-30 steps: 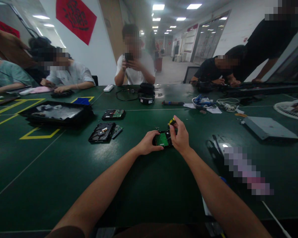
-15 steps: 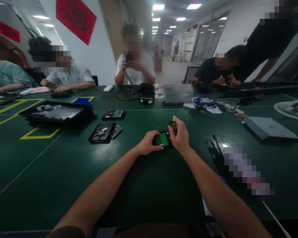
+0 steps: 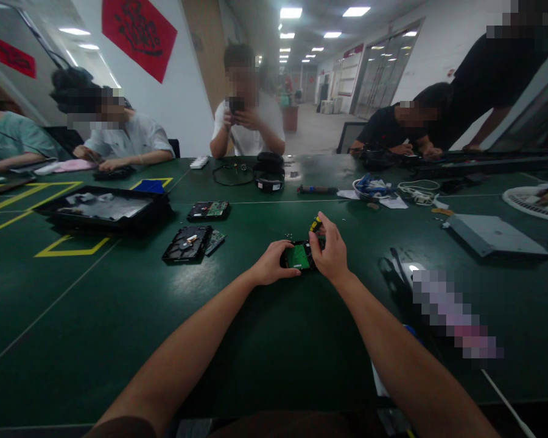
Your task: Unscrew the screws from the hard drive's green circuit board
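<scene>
On the green table (image 3: 265, 340) lies a small hard drive (image 3: 298, 256) with its green circuit board facing up. My left hand (image 3: 273, 263) grips the drive's left edge and holds it down. My right hand (image 3: 331, 251) is closed round a screwdriver with a yellow-and-black handle (image 3: 315, 224), held upright over the drive's right side. The tool's tip is hidden behind my fingers.
Two other opened drives (image 3: 187, 243) (image 3: 209, 210) lie to the left, next to a black tray (image 3: 103, 207). A grey flat box (image 3: 493, 237) sits at right, cables and a bowl (image 3: 369, 187) beyond. Several people sit or lean round the table's far side.
My right hand has shifted slightly on the screwdriver, whose yellow handle was partly covered half a second ago and shows again. The left hand and drive have stayed put.
</scene>
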{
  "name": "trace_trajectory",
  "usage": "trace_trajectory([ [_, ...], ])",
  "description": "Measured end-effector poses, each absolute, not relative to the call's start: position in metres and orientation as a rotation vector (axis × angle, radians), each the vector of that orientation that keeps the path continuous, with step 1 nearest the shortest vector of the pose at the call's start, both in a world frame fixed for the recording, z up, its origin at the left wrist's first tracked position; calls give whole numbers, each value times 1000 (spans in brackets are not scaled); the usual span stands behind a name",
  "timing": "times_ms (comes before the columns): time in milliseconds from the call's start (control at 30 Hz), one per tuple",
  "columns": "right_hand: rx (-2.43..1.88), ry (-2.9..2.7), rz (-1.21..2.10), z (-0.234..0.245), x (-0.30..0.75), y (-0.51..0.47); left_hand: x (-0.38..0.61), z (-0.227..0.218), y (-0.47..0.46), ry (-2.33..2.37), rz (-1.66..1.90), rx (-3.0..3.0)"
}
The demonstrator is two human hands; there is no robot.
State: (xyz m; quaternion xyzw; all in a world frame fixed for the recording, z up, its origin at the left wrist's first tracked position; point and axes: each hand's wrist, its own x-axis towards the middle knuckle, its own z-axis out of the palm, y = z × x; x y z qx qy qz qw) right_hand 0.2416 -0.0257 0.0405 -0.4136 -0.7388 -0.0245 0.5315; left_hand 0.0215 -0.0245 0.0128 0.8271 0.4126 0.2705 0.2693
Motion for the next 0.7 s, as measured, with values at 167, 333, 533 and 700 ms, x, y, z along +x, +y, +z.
trace_trajectory([
  [167, -984, -1752, -64, 41, 241, -26, 22, 13, -25, 1100, 748, 2233],
  [333, -984, -1757, -65, 42, 241, -26, 23, 13, -24, 1106, 746, 2220],
  [533, -981, -1753, -71, 40, 241, -25, 22, 10, -23, 1105, 756, 2233],
  [700, -974, -1768, -75, 41, 242, -26, 22, 12, -24, 1096, 743, 2246],
])
